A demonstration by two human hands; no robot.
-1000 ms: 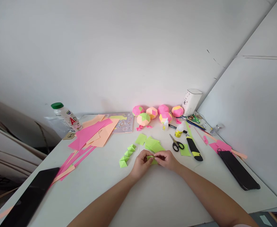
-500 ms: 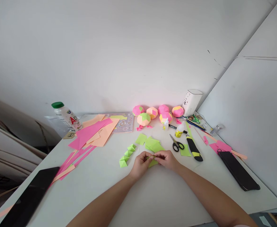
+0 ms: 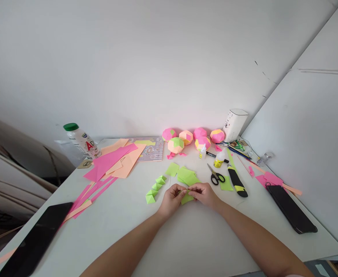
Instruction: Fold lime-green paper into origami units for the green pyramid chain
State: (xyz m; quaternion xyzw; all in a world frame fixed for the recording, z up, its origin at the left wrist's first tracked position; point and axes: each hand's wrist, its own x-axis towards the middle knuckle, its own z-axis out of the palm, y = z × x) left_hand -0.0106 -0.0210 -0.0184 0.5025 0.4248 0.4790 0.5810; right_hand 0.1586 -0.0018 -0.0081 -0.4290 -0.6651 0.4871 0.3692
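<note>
Both my hands meet over the white table, pinching a small piece of green paper (image 3: 187, 197) between them. My left hand (image 3: 172, 198) is closed on its left side, thumb and fingers together. On the other side my right hand (image 3: 205, 194) is closed on it too, and the fingers hide much of the paper. Just beyond lie flat green paper squares (image 3: 187, 175) in a loose stack, with one more green square (image 3: 172, 169) beside them. To the left of my left hand, several folded green paper pieces (image 3: 155, 189) stand in a slanting row.
Scissors (image 3: 215, 174), a black-and-yellow cutter (image 3: 237, 181) and glue bottles (image 3: 219, 159) lie right of my hands. Folded paper balls (image 3: 175, 145) line the wall. Pink and orange sheets (image 3: 111, 162), a bottle (image 3: 82, 141) and a black tablet-like slab (image 3: 36, 240) are left; a black phone (image 3: 291, 208) is right.
My fingers have shifted slightly on the green paper, and a little more of it shows below them. The other things on the table have not moved.
</note>
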